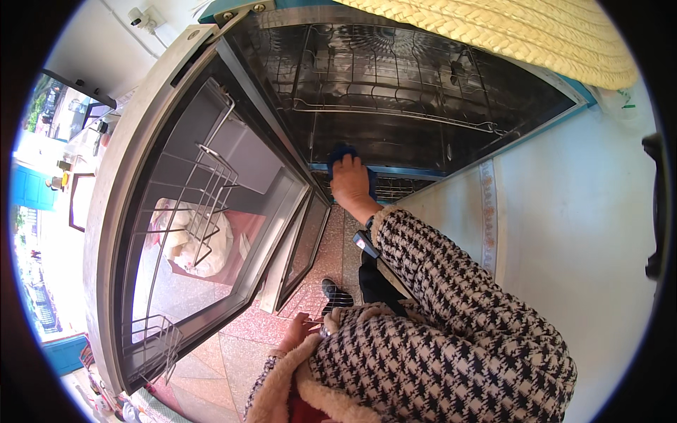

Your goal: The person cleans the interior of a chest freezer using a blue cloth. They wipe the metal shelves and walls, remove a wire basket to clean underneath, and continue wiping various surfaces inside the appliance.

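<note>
My right hand (pixel 349 182) grips a dark blue cloth (pixel 342 152) and presses it at the lower front edge (pixel 407 172) of the upper compartment of a metal-lined cabinet (pixel 375 137). Part of the cloth is hidden under my fingers. Low and close to my body, my left hand (pixel 297 332) has its fingers closed on the edge of a wire rack (pixel 317 301); my coat hides much of that rack. Inside the compartment, another wire rack (pixel 391 111) spans the upper part.
The glass-paned upper door (pixel 106 211) swings out on the left, with small wire baskets (pixel 203 211) on its inside. A lower door (pixel 304 248) is also open. A woven straw mat or hat (pixel 508 37) overhangs the top. At right is a pale wall (pixel 571 211); below, a tiled floor (pixel 243 343).
</note>
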{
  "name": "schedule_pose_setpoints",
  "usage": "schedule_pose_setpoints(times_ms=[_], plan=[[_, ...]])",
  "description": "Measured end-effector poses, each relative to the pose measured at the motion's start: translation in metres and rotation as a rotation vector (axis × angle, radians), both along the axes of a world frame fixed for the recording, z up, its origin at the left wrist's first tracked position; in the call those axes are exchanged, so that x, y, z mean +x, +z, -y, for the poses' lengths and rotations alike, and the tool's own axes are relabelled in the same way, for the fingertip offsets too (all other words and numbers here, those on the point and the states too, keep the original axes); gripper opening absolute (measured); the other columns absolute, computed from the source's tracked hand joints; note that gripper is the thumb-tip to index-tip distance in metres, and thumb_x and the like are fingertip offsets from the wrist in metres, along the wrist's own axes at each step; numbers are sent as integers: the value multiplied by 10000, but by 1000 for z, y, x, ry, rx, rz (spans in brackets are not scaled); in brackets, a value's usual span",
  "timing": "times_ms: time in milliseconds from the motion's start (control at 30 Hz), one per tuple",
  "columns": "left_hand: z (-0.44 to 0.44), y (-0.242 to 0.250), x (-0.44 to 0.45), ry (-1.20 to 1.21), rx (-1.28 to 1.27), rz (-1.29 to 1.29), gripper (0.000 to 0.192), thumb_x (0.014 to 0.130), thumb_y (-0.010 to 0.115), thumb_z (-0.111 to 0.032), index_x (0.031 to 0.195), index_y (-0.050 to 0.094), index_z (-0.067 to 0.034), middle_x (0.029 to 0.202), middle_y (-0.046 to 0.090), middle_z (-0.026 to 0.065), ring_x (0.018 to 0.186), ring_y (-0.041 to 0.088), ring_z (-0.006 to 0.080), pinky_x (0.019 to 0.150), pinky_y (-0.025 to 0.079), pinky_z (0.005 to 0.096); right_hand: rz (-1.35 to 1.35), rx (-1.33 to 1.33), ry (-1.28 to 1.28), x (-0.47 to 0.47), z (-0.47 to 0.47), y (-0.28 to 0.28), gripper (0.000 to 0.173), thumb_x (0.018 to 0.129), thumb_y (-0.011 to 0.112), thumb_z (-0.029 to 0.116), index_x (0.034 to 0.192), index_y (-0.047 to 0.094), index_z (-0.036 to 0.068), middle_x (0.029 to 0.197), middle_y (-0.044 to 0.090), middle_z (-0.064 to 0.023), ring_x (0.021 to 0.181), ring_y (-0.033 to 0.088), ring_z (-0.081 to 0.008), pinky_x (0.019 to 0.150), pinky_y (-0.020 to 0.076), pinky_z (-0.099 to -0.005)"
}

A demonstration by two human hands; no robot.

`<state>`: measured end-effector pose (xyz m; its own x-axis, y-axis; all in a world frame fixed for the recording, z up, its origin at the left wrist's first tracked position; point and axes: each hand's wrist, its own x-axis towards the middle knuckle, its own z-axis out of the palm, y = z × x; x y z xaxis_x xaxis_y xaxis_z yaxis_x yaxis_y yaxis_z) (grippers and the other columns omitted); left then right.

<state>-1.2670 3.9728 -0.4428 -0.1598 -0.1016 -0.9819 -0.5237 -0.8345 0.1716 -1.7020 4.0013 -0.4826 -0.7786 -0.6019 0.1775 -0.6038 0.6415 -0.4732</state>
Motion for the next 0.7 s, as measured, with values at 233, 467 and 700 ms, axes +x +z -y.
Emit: schedule_pose_setpoints(times_ms=[233, 467, 700], plan=[[14, 20, -13, 18, 92, 74, 238, 869, 477, -245, 1009, 428, -59, 1118, 560, 243, 928, 557, 379, 750, 480, 496, 735, -209, 473, 17, -22, 12, 364, 718, 597, 189, 1045, 623, 31, 982, 589, -164, 932, 561, -347, 814, 456, -416], [15, 22, -1, 82, 122, 88, 342, 857, 448, -286, 1088, 442, -33, 1140, 542, 268, 926, 556, 408, 816, 484, 492, 1172, -685, 69, -94, -100, 18, 517, 765, 533, 166, 1259, 488, 20, 1102, 601, -130, 988, 561, -202, 888, 417, -284], [11, 11, 13, 73, 72, 39, 270, 872, 491, -256, 1070, 425, -85, 1147, 530, 307, 974, 548, 430, 782, 492, 517, 253, 48, -217, -75, -87, 14, 722, 811, 602, 478, 1404, 325, 173, 1469, 166, -229, 1310, 203, -475, 1043, 239, -548]])
